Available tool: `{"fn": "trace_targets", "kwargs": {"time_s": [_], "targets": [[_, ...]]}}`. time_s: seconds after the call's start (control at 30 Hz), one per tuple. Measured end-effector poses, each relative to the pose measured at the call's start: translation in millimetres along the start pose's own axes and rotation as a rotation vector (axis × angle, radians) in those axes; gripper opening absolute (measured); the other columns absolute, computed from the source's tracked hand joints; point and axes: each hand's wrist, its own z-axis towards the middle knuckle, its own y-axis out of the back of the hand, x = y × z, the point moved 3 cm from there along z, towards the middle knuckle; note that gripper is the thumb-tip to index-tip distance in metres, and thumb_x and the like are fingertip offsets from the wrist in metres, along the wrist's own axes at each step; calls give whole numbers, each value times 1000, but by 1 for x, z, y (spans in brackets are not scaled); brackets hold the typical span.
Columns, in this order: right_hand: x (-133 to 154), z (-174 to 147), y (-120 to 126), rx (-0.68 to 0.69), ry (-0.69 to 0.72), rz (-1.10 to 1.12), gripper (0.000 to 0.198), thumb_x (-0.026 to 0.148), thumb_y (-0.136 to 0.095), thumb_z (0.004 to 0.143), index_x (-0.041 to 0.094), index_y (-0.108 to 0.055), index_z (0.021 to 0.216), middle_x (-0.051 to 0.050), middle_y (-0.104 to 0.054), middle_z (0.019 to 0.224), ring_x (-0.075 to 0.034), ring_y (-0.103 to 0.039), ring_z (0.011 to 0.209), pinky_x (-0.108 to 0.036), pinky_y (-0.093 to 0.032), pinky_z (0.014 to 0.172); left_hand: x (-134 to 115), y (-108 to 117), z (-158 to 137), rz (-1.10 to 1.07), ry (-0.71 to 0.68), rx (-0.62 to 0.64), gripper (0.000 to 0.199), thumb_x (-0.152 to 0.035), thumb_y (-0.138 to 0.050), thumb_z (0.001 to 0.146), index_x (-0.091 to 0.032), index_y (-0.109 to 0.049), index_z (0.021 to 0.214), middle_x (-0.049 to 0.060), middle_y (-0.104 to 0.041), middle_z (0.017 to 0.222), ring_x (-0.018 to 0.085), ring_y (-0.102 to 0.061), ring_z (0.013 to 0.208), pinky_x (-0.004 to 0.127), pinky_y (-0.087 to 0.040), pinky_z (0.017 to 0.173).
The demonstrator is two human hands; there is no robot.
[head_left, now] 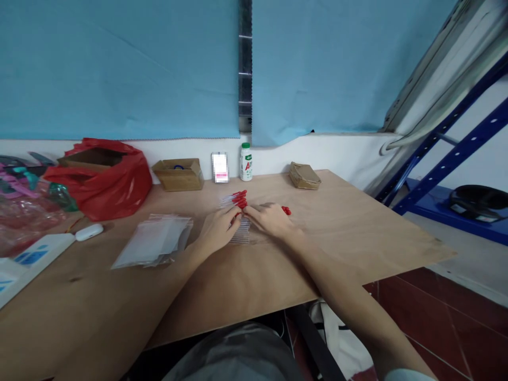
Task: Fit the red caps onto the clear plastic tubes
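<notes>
Both of my hands meet over a bunch of thin clear tubes with red ends near the middle of the wooden table. My left hand point(217, 228) is closed, its thumb and fingertips pressed together by the red ends. From the other side my right hand point(273, 218) reaches in, also closed, its fingertips at the same spot. Some red-ended tubes point(239, 199) lie just beyond my fingers, and clear tube bodies point(240, 234) show below them. More red ends point(286, 210) stick out behind my right hand. My fingers partly hide the tubes they grip.
Clear zip bags point(156, 241) lie left of my hands. Farther back are a red plastic bag point(107, 185), an open cardboard box point(180, 177), a phone point(220, 168), a white bottle point(246, 163) and a small brown package point(305, 175). A white power strip point(35, 264) lies at the left.
</notes>
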Motion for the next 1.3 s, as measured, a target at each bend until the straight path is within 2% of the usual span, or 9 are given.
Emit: {"fn": "trace_targets", "kwargs": {"time_s": [0.17,0.33,0.47,0.7,1.17,1.3], "targets": [[6,1,2,97,-81,20,48,46,-23,115,19,-61,127,-14,-78,108,-22,-71,83,-31,-36,71,4,-4,-1,98,-3,6,15,-20,-49,98,-24,-63,105,5,-71,104,22,-65,86,32,-39,72],[9,2,-1,163,-62,13,41,40,-28,115,21,-61,131,-12,-80,101,-25,-74,85,-32,-39,73,7,-6,0,149,-34,96,15,-18,-48,98,-22,-62,103,8,-71,102,25,-66,88,36,-43,75],[9,1,-3,186,-52,16,46,43,-27,114,20,-61,133,-15,-80,101,-26,-74,87,-32,-41,75,8,-8,0,109,-81,150,15,-20,-47,100,-22,-63,101,9,-72,100,26,-67,91,37,-45,78],[10,1,2,157,-31,54,46,44,-28,114,20,-64,130,-14,-80,103,-24,-73,85,-31,-39,74,7,-10,1,151,-114,148,17,-16,-46,96,-20,-62,101,11,-72,102,28,-67,95,39,-46,80],[4,1,0,108,5,44,45,43,-29,114,22,-65,130,-11,-80,98,-22,-69,75,-30,-30,66,9,-16,5,57,-123,118,18,-12,-44,95,-20,-59,96,10,-69,99,26,-64,94,38,-47,84],[-2,-1,3,115,-29,35,47,45,-27,115,22,-65,129,-10,-80,96,-22,-69,77,-30,-31,67,9,-12,4,3,-139,98,21,-11,-43,94,-21,-61,99,10,-70,102,25,-64,98,38,-48,88]]}}
